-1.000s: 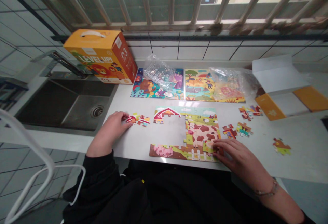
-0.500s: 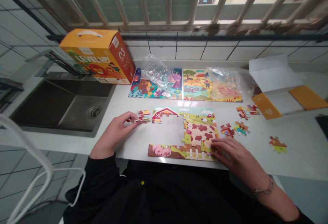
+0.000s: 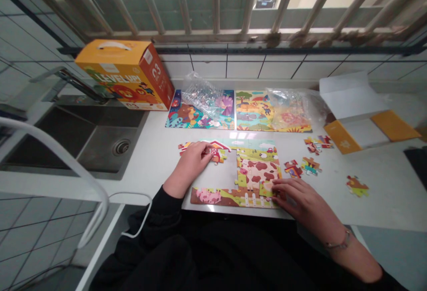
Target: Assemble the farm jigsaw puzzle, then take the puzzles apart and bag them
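Barred window point(image 3: 215, 2), far side; a parked car shows outside through the bars.
Counter point(image 3: 393, 184), white, running left to right across my view.
Sink point(image 3: 103, 144), left, set into the counter; a white tube point(image 3: 68, 157) crosses in front of it from my camera.
Orange box point(image 3: 123, 80), far left, upright with a white handle. I read "LEVEL UP!" on the front and "03" on the front and right side; smaller print is illegible to me.
Opened carton point(image 3: 343, 143), far right, flaps spread, white inside.
Farm puzzle point(image 3: 256, 166), near centre, flat on the counter: cow at right, pig along the near edge, a gap at middle left.
Night-scene puzzle point(image 3: 187, 115) and savannah puzzle point(image 3: 253, 111), side by side beyond it, each partly covered by a crumpled clear bag.
Left hand point(image 3: 191, 160), over the left of the farm puzzle, hiding part of the barn roof; thumb and fingers closed in a pinch on a barn piece point(image 3: 218, 154) at the gap. I cannot tell whether that piece is seated.
Right hand point(image 3: 300, 193), near right, fingertips drawn together on the edge of a chicken piece point(image 3: 266, 189), which overlaps the puzzle's lower right part.
Loose pieces point(image 3: 312, 165), scattered to the right between puzzle and carton, one lying well apart at near right; a few more sit just behind the left hand.
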`<move>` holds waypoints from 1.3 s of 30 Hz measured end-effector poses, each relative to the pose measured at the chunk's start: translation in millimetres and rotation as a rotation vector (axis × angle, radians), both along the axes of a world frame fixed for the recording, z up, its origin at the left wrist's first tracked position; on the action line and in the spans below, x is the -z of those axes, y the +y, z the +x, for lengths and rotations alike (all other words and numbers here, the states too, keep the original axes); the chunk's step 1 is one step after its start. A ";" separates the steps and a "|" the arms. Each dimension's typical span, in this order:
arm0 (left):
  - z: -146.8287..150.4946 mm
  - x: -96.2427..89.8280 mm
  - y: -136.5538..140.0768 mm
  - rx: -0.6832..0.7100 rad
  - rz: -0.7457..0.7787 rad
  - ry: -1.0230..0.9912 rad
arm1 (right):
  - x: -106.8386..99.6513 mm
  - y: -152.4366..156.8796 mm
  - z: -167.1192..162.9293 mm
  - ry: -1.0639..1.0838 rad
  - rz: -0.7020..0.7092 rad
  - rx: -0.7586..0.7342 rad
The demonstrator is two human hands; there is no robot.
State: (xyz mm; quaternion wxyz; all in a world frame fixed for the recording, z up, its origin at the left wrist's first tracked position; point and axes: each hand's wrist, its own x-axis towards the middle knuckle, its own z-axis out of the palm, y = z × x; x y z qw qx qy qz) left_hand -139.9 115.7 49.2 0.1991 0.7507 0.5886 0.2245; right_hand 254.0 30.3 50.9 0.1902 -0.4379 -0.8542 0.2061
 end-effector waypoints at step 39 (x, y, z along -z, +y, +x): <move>7.1 17.5 -16.8 0.285 0.163 0.058 | 3.3 0.5 0.9 -0.001 -0.029 -0.003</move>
